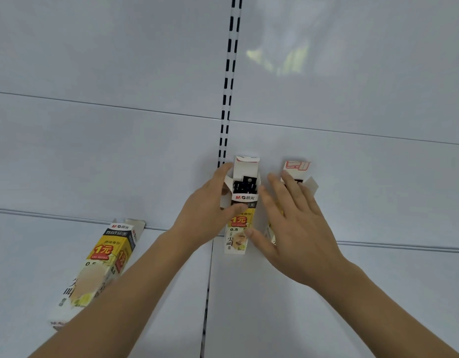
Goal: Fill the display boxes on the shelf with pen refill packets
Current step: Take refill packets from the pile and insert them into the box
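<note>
Head view: looking down and forward at a white metal shelf [352,293] with a white back panel and a slotted black-and-white upright [227,99] running up the middle.
Middle box: a tall white-and-yellow cardboard display box [239,223] stands at the far part of the shelf, just right of the upright; its top flap is open and black pen refill packets [245,186] show inside.
Left hand: the left hand [210,210] grips this box on its left side, fingers curled round its left side, thumb across the printed front.
Right hand: the right hand [295,226] lies flat with straight fingers, thumb tip touching the middle box's front low down, fingers spread over the neighbouring box.
Right box: a second white cardboard box with a red-printed open flap [296,167] stands just right of the first, mostly hidden by the right hand.
Left box: a third yellow-and-white box [99,267] lies tilted on the shelf, near and well to the left, untouched.
Handling: thin cardboard, likely light and easily crushed or tipped, being tall and narrow; best held by both long side walls low down, not by the loose top flaps.
Stage: the middle box looks filled; it seems to be getting squared up against its neighbour.
</note>
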`<state>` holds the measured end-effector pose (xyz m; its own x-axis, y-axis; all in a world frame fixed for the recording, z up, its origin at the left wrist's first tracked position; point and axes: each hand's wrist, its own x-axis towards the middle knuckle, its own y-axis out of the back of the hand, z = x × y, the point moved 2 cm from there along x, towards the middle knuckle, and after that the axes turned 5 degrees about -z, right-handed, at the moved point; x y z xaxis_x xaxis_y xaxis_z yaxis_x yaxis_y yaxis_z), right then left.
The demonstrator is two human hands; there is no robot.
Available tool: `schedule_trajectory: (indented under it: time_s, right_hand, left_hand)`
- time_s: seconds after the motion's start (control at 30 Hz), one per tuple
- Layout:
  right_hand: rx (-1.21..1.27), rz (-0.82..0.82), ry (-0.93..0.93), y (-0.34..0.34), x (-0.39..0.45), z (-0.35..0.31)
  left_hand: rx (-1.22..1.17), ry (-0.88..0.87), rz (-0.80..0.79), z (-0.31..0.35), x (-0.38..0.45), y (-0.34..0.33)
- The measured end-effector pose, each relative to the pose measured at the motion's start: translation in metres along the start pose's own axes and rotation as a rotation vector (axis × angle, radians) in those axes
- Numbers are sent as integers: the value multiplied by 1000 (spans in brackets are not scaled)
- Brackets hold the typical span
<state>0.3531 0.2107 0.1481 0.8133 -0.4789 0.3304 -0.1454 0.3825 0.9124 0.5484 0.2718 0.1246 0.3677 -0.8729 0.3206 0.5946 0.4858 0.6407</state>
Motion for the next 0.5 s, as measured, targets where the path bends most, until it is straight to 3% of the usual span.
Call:
schedule_trajectory:
  time_s: [0.5]
  right_hand:
    - [132,155,25,-6,-14,-46]
  left_hand:
    - [530,-84,211,-8,-78,12]
